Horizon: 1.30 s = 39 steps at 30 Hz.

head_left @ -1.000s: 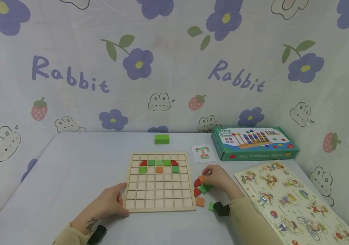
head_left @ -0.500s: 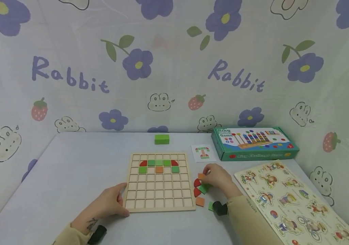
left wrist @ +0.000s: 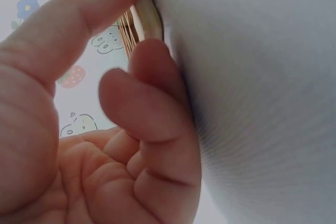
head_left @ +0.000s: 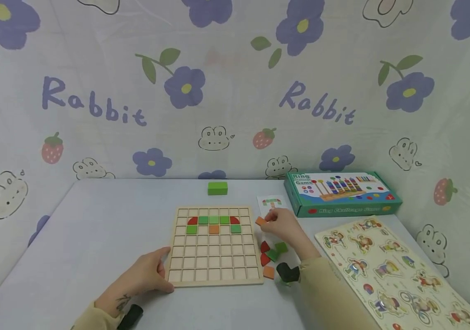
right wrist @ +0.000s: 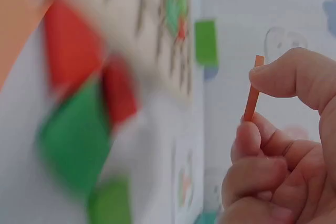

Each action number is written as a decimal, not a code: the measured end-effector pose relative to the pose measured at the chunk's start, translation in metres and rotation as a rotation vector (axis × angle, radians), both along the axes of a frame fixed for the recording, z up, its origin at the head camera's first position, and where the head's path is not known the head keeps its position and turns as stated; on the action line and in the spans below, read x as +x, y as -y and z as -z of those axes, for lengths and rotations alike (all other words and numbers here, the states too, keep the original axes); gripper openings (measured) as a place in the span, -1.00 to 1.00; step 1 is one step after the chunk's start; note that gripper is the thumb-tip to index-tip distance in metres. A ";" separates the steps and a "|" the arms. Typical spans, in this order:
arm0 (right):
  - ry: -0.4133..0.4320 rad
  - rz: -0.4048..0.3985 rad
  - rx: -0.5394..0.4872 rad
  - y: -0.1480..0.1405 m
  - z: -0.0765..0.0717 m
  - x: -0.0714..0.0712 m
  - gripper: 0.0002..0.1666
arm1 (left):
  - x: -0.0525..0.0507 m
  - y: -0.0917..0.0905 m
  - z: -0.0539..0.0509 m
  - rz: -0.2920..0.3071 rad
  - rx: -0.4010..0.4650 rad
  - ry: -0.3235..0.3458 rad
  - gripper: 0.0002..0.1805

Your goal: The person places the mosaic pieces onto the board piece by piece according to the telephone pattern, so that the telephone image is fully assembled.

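Observation:
My right hand [head_left: 286,227] pinches an orange square tile [right wrist: 252,95] between thumb and fingertips, raised just right of the wooden grid board [head_left: 214,282]. My left hand [head_left: 146,272] rests at the board's near left corner, thumb and fingertips touching its edge without wrapping round it. On the board, red quarter-round tiles [head_left: 192,221] flank green tiles [head_left: 214,220] in one row. Below them sit two green tiles and an orange tile [head_left: 214,229]. Loose beside the board lie red pieces [head_left: 264,260], green tiles [head_left: 281,247] and an orange tile [head_left: 268,272].
A pattern card [head_left: 264,208], partly hidden by my right hand, lies behind the board's right side. The green game box [head_left: 344,211] stands at the back right. A picture puzzle board [head_left: 377,250] lies on the right; a green block [head_left: 217,188] is at the back.
My right hand has lifted the orange tile from the loose pieces and moved up and left, beside the card. A green tile under that hand is uncovered. My left hand stays put.

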State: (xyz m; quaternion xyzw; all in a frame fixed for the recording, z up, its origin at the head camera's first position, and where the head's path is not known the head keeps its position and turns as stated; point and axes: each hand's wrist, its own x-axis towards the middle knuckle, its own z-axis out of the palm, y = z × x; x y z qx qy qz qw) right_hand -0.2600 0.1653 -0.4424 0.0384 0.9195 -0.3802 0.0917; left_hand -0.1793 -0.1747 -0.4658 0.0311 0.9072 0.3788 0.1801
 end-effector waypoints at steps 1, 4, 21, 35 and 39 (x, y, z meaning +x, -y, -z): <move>-0.006 -0.011 -0.023 0.008 -0.002 -0.001 -0.76 | 0.000 0.000 0.000 0.000 0.002 -0.001 0.11; -0.003 -0.050 -0.101 0.034 -0.003 -0.002 -0.77 | 0.000 0.001 0.000 -0.001 0.005 -0.004 0.12; -0.055 -0.209 0.139 0.110 0.016 0.005 -0.82 | 0.000 0.000 0.002 0.018 0.033 -0.016 0.10; -0.095 -0.203 0.223 0.115 0.017 0.010 -0.81 | 0.000 0.001 0.001 0.015 0.025 -0.016 0.09; -0.087 -0.208 0.158 0.107 0.012 0.009 -0.74 | 0.000 0.001 0.001 0.012 0.033 -0.011 0.09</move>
